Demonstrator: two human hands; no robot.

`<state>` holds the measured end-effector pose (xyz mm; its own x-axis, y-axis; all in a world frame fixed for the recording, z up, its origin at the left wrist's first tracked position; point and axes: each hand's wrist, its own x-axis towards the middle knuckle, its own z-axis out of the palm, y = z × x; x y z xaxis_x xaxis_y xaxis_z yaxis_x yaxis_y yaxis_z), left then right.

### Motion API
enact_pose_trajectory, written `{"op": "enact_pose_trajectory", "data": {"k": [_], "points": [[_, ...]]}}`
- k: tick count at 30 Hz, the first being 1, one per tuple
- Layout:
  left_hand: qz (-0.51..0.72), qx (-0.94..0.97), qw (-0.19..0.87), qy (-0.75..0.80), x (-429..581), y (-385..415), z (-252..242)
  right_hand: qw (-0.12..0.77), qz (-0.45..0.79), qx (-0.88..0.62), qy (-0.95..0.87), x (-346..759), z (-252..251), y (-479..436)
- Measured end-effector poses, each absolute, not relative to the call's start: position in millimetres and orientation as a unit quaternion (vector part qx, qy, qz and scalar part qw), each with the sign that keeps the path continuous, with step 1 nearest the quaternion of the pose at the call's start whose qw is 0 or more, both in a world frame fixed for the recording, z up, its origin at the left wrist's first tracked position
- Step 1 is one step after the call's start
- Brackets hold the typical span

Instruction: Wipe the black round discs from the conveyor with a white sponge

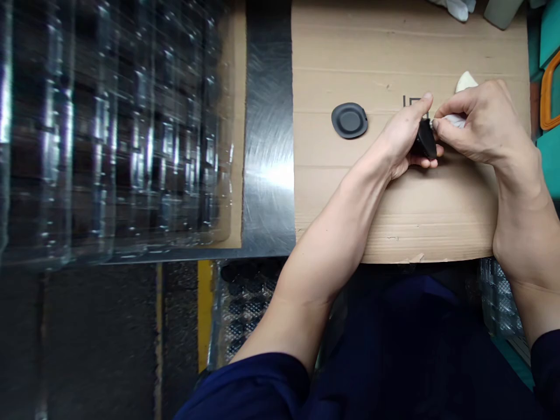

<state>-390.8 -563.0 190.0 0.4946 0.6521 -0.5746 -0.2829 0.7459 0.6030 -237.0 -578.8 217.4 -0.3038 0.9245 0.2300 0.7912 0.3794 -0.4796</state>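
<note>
My left hand [405, 137] is closed around a small black rounded part [426, 139], held tilted above the cardboard sheet [336, 192]. From the right, my right hand [485, 122] pinches a white cloth [455, 120] whose tip meets the black part's edge. More pale cloth [466, 80] sticks out behind that hand. To the left of my hands, a dark grey rounded part [350, 121] with a raised rim lies flat on the cardboard. The face of the black part turned to my palm is hidden.
Clear plastic trays [131, 128] fill the left side, blurred. A bare metal strip [269, 116] runs between them and the cardboard. White cloth [458, 8] and a grey-white object [503, 13] are at the top right. Teal bins [550, 157] with an orange handle [546, 96] stand at the right edge.
</note>
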Motion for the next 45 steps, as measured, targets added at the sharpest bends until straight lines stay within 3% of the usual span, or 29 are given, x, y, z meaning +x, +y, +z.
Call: {"op": "enact_pose_trajectory", "data": {"k": [5,12,17,24,29,32,45], "points": [[0.273,0.258,0.833,0.407,-391.1,-562.5,185.9,0.251,0.117,-0.518,-0.810,-237.7,219.0,-581.0],[0.268,0.167,0.852,0.418,-390.6,-559.7,173.1,0.268,0.129,-0.521,-0.800,-234.7,217.4,-580.1],[0.251,0.238,0.840,0.418,-390.4,-563.0,182.1,0.257,0.139,-0.521,-0.802,-233.6,215.1,-575.6],[0.260,0.116,0.867,0.410,-390.4,-560.8,178.7,0.251,0.122,-0.538,-0.795,-236.0,219.1,-581.2],[0.262,0.046,0.886,0.380,-399.5,-546.4,176.7,0.412,0.042,-0.579,-0.702,-225.7,212.7,-572.4],[0.266,0.020,0.890,0.369,-405.4,-540.3,176.5,0.445,-0.009,-0.610,-0.656,-221.6,205.6,-563.9],[0.248,0.076,0.901,0.349,-409.2,-542.2,179.5,0.360,-0.008,-0.664,-0.656,-228.2,206.6,-567.6]]}}
